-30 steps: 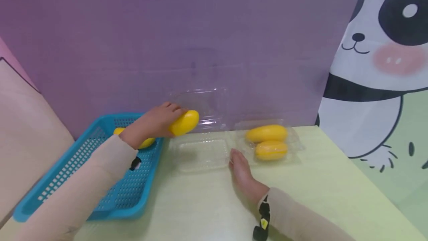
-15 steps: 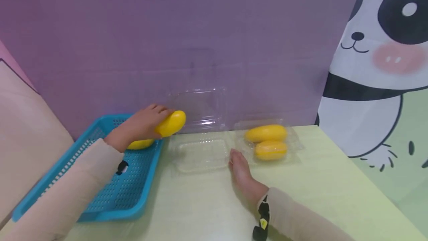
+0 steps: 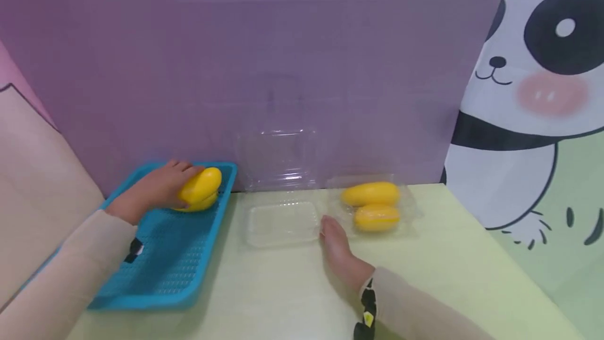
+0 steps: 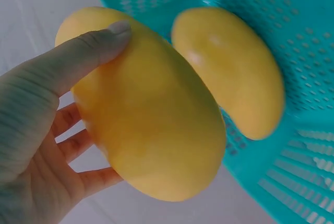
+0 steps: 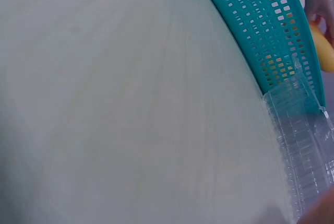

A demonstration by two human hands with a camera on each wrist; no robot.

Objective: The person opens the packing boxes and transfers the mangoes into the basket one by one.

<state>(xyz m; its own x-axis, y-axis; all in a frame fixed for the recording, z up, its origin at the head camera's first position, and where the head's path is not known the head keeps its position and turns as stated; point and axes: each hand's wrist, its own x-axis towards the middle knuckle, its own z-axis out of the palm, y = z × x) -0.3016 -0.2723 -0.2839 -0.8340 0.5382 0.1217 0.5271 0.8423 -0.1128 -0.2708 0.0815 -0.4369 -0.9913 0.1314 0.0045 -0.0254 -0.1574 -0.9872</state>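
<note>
Left hand (image 3: 165, 185) grips 1 smooth, oval fruit (image 3: 204, 183) over a perforated basket (image 3: 174, 264).

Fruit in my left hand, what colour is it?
The fruit is yellow, clearest in the left wrist view.

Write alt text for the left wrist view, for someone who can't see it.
A person's left hand grips a smooth, yellow, mango-like fruit, seen up close. To its right in the picture, a second yellow fruit lies in a turquoise basket with holes in its walls.
</note>
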